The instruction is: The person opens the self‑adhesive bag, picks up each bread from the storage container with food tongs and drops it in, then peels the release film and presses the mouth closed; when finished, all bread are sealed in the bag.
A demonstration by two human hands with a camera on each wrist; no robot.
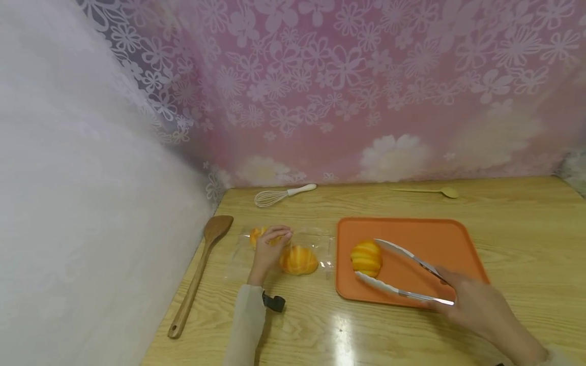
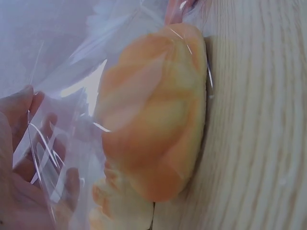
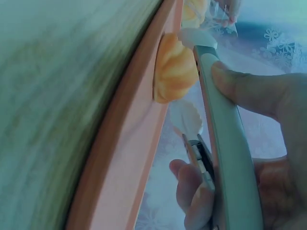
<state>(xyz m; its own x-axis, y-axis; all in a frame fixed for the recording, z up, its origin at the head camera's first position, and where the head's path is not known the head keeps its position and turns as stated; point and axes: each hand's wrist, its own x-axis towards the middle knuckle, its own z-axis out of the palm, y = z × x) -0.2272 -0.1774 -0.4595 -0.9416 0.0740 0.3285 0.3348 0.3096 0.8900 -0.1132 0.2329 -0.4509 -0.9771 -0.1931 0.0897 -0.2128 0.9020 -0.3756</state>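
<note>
My left hand (image 1: 265, 254) pinches the edge of a clear plastic bag (image 1: 324, 244), lifting the film. Two striped bread rolls lie at the bag: one roll (image 1: 299, 260) right of the hand, another roll (image 1: 256, 237) partly hidden behind it. In the left wrist view the film stretches over the nearer bread (image 2: 153, 115). My right hand (image 1: 480, 307) grips metal tongs (image 1: 423, 296), their arms spread. The tong tips stand on either side of a third bread roll (image 1: 366, 259), which sits on the left part of an orange tray (image 1: 426, 234).
A wooden spatula (image 1: 194, 284) lies along the left side by the white wall. At the back are a whisk (image 1: 279, 195) and a yellowish spoon (image 1: 449, 192), near the flowered backdrop. A dark strap (image 1: 274, 303) is on the left wrist.
</note>
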